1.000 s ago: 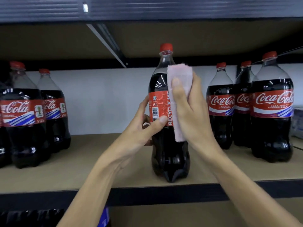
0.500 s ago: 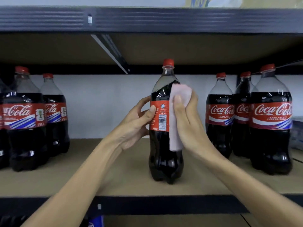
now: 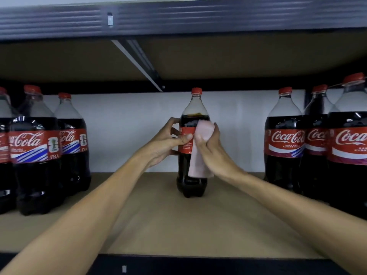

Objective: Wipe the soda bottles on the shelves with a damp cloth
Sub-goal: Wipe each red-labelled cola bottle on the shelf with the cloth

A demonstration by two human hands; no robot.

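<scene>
1. Standing upright on the brown shelf board [image 3: 158, 219], the centre soda bottle [image 3: 195, 116] sits toward the back, alone in the gap between two groups of bottles. Its red cap is on.
2. A pink cloth [image 3: 200, 161] lies against the bottle's right front. It covers part of the red label and hangs down over the dark lower body.
3. The right hand [image 3: 214, 151] wraps around the cloth with its thumb on the front, pressing the cloth to the bottle.
4. The left hand [image 3: 168, 141] grips the bottle at label height from the left. Its thumb lies across the label and its fingers curl round the far side.
5. Both bare forearms reach in from the lower corners.
6. The left bottles [image 3: 33, 151] cluster at the left edge and the right bottles [image 3: 284, 147] at the right edge. All are upright, red-capped and well apart from the centre one.
7. A white wall [image 3: 129, 126] closes the back.
8. Overhead runs the dark ribbed beam [image 3: 178, 18] of the upper shelf, with a metal brace [image 3: 139, 62] crossing diagonally beneath its board.
</scene>
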